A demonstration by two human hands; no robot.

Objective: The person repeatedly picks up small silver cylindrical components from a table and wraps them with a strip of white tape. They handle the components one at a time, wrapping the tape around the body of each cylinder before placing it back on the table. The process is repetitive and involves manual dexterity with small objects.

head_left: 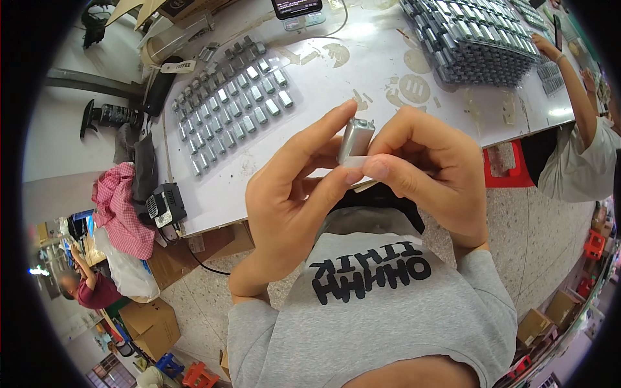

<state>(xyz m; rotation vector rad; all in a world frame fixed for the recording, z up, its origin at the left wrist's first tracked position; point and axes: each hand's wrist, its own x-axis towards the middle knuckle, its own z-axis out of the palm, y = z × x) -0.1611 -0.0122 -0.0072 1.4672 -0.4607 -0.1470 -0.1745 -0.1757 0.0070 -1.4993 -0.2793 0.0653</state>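
My left hand point(278, 200) grips a small silver electric motor point(358, 137) between its fingers and thumb, held tilted above the table's near edge. Small terminals show at the motor's upper end. A short whitish strip point(354, 161) lies across its lower part, between my two thumbs. My right hand point(436, 174) is closed with thumb and forefinger pinched at the strip's right end. Part of a thin pale piece shows below the right thumb; what it is, I cannot make out.
On the white table point(310, 77), rows of similar motors point(248, 123) sit in a clear tray at left. A tall stack of filled trays point(472, 45) stands far right, near another person's hand point(546, 46). A phone point(296, 8) lies at the back; a black box point(166, 204) hangs left.
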